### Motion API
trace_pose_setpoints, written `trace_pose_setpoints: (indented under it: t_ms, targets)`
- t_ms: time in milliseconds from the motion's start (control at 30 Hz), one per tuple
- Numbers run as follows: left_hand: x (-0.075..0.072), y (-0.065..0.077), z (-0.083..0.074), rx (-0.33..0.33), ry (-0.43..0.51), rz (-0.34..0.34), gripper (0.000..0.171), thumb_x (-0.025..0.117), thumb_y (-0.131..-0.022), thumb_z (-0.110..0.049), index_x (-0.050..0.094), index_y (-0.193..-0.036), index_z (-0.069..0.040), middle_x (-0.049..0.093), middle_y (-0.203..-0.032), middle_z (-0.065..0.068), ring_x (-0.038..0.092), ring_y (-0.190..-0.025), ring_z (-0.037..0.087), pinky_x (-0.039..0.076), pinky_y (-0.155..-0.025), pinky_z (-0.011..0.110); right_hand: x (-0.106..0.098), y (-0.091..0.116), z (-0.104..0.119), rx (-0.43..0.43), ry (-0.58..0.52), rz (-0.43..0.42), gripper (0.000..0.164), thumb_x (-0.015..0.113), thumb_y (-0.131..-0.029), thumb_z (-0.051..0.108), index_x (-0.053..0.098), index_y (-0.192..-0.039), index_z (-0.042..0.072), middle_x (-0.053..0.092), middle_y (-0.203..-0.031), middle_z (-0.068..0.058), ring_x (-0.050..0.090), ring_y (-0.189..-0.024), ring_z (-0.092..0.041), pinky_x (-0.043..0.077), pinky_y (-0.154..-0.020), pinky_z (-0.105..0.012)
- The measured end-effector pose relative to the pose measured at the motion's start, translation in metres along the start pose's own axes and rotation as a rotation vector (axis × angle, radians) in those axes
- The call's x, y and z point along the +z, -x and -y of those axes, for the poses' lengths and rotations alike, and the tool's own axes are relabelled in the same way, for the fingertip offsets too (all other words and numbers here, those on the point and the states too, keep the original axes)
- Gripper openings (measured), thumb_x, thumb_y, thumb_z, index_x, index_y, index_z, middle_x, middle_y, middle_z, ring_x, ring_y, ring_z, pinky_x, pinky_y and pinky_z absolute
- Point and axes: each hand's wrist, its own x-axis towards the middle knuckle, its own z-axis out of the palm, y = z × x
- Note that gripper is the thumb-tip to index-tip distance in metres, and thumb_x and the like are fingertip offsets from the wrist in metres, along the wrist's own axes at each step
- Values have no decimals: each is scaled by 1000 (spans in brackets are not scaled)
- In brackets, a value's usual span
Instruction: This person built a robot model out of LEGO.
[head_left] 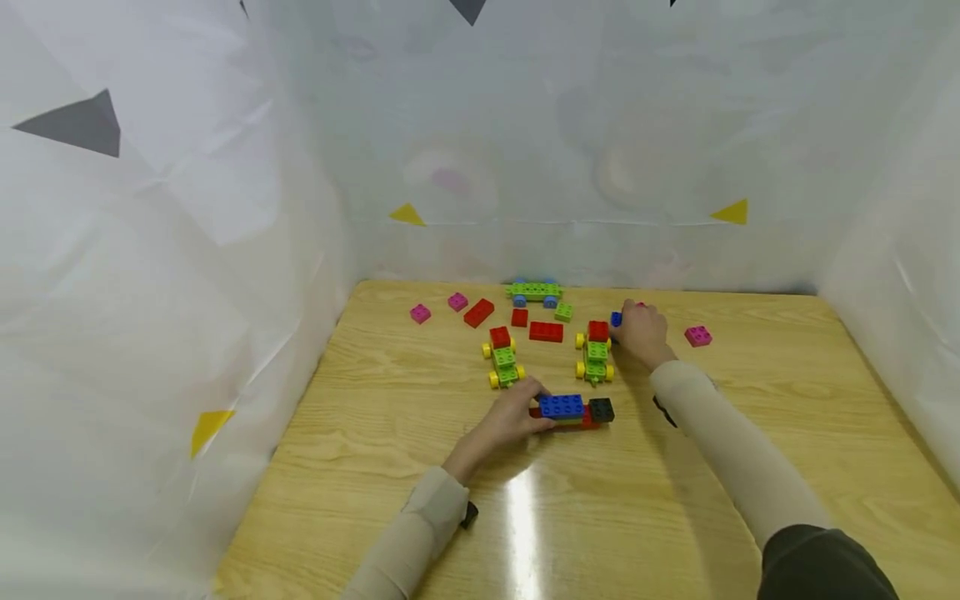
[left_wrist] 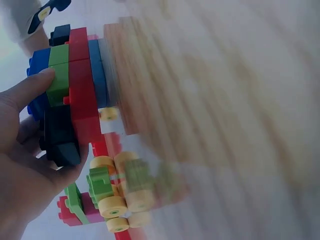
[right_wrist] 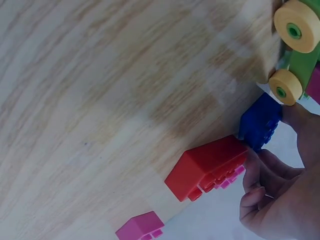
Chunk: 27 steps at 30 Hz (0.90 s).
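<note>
While left hand (head_left: 512, 417) grips brick stack (head_left: 561, 407), right hand (head_left: 642, 335) pinches blue brick (right_wrist: 258, 123): likely light, stiff (side grip best).

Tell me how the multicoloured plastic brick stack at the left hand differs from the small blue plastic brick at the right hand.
The multicoloured plastic brick stack joins blue, green, red and black pieces; the small blue plastic brick is one colour. The stack is much longer than the brick. In the head view, the stack is nearer, the brick farther back. Both show studs and some blue.
</note>
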Motion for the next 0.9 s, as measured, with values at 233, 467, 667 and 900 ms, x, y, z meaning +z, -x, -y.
trace_pose_setpoints:
  t_ms: [233,467,667,900]
  targets:
    - [2,2,3,-5,-30,26,39,72,-88,-32,61,-117,-9,60,-112,0,57,-99,11,47,-84,24,7,0,0,16,-7,21,51,63,-90,29,48,-118,-11,58,-107,-33,50,-101,-49,41,-87,-61]
    - [4,-1,8,-29,70,39,38,71,-88,-33,61,-118,-12,59,-111,-3,56,-98,9,47,-83,22,0,0,-2,18,-149,-50,49,61,-93,28,48,-124,-9,60,-105,-32,57,-92,-47,46,-79,-58]
    - [3,-3,12,-31,150,56,39,73,-86,-31,62,-119,-12,59,-108,-5,55,-98,7,47,-83,22,-27,12,0,-60,-328,-160,48,63,-94,21,48,-131,-6,60,-111,-30,60,-93,-42,50,-74,-54]
    - [1,-4,11,-49,159,62,41,75,-85,-30,62,-120,-12,61,-108,-3,56,-99,9,47,-84,23,-61,41,7,-176,-374,-241,44,66,-92,15,52,-129,-4,58,-115,-28,55,-103,-42,46,-82,-58]
